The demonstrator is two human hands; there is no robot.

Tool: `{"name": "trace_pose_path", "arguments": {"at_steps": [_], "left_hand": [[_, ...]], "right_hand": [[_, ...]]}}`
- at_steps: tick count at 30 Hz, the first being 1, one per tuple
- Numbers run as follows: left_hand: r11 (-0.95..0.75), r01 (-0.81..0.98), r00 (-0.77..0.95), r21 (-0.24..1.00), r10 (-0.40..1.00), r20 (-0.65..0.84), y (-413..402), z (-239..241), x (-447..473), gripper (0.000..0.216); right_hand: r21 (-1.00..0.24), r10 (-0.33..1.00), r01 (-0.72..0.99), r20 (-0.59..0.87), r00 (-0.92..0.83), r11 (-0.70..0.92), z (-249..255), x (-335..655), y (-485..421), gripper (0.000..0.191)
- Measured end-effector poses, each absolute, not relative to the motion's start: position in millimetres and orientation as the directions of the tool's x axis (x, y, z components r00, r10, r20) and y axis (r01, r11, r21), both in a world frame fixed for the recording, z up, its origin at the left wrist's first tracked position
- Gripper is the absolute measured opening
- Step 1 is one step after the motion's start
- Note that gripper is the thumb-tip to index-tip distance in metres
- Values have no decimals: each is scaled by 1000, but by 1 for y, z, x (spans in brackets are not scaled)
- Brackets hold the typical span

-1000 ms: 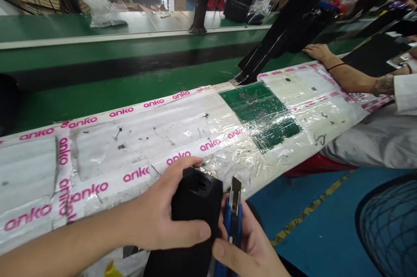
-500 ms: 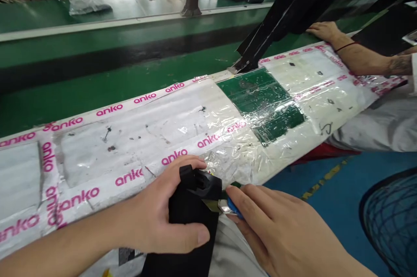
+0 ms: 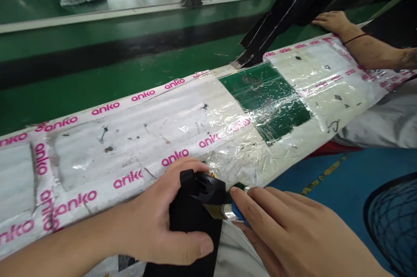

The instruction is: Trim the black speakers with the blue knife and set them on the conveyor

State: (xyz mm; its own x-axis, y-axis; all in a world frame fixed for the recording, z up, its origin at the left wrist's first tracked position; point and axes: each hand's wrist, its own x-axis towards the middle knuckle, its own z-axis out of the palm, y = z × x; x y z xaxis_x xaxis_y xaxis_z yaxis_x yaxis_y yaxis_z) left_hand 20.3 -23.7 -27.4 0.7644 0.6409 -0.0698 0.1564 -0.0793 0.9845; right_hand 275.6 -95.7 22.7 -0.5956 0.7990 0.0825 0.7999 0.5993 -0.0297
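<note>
My left hand (image 3: 163,220) is wrapped around a broad black strip (image 3: 184,212) at the table's near edge. A black moulded plastic part (image 3: 210,188) sits at the strip's upper end, under my fingers. My right hand (image 3: 289,225) grips a utility knife (image 3: 230,212) with a blue handle and a metal nose, most of the handle hidden by the fingers. The blade points left and lies against or just in front of the strip, right below the plastic part; exact contact cannot be made out. Something dark green shows beside my right index finger.
A long bench (image 3: 163,116) covered in white sheeting and pink-lettered tape runs across, with a bare green patch (image 3: 267,99). A dark slanted post (image 3: 270,21) rises behind it. A co-worker's arm (image 3: 368,47) rests at the right. A mesh basket (image 3: 394,225) stands lower right.
The view has shifted slightly. Both hands keep their grips, and the knife remains at the strip below the plastic part, with slightly more blade showing.
</note>
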Motion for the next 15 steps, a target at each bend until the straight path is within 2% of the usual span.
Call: {"name": "trace_pose_path", "arguments": {"at_steps": [10, 15], "left_hand": [[-88, 144, 768, 986, 638, -55, -22, -22, 25, 85], [-29, 144, 785, 989, 612, -96, -19, -10, 30, 61]], "right_hand": [[-12, 819, 819, 32, -573, 573, 28, 275, -95, 48], [24, 841, 841, 31, -540, 540, 26, 269, -99, 48]]}}
